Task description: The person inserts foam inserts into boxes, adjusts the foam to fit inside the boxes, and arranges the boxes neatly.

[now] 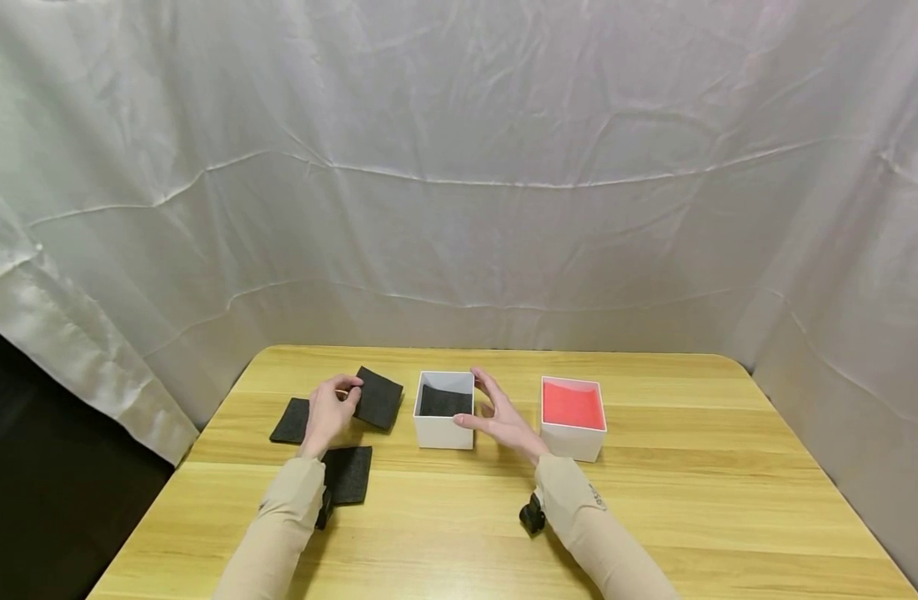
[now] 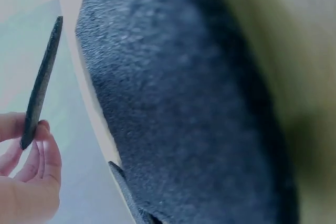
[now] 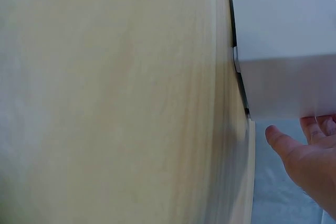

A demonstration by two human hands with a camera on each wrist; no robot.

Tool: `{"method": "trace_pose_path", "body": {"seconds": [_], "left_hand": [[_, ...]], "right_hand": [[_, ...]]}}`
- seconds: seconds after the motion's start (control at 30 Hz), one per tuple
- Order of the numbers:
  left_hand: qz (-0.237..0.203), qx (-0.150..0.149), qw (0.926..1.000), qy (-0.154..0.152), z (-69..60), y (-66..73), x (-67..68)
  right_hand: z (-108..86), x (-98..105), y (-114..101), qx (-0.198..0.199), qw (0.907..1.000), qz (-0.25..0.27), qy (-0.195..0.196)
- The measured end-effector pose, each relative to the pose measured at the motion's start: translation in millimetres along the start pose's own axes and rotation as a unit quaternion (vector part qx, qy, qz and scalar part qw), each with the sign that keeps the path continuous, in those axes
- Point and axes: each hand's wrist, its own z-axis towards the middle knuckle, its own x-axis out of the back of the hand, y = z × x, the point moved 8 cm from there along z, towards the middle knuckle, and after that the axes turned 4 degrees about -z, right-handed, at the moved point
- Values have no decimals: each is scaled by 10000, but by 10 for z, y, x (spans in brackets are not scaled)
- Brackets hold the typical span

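Two white open-topped square boxes stand on the wooden table point(image 1: 691, 500), well apart. The middle box point(image 1: 443, 435) contains a black square pad point(image 1: 445, 402), set below the rim, its far edge uneven and some bare white wall showing behind it; how many layers lie underneath cannot be told. The right-hand box point(image 1: 571, 443) holds a red square pad point(image 1: 573, 406) that covers most of its opening, leaving a thin strip of inner wall at the back. The left hand point(image 1: 333, 408) pinches another black pad point(image 1: 379, 400) between thumb and fingers near its edge, tilted and raised above the table, left of the middle box. The right hand point(image 1: 501, 421) is spread at that box's right side, fingers touching the wall, thumb well apart from them. Two more black pads lie near the left arm, one farther left point(image 1: 289, 422), one nearer the person point(image 1: 348, 475).
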Motion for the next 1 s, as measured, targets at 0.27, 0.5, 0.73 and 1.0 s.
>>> {"method": "trace_pose_path", "body": {"seconds": [0.27, 0.5, 0.73, 1.0], "left_hand": [[-352, 353, 9987, -121, -1, 17, 66], [-478, 201, 9986, -125, 45, 111, 120], [-619, -10, 9981, -51, 76, 257, 151], [-1185, -43, 9929, -72, 79, 410, 160]], "right_hand": [[-1, 1, 4, -1, 10000, -52, 17], [-4, 2, 3, -5, 10000, -41, 46], [-3, -5, -2, -12, 10000, -35, 27], [-1, 0, -12, 32, 10000, -27, 47]]}}
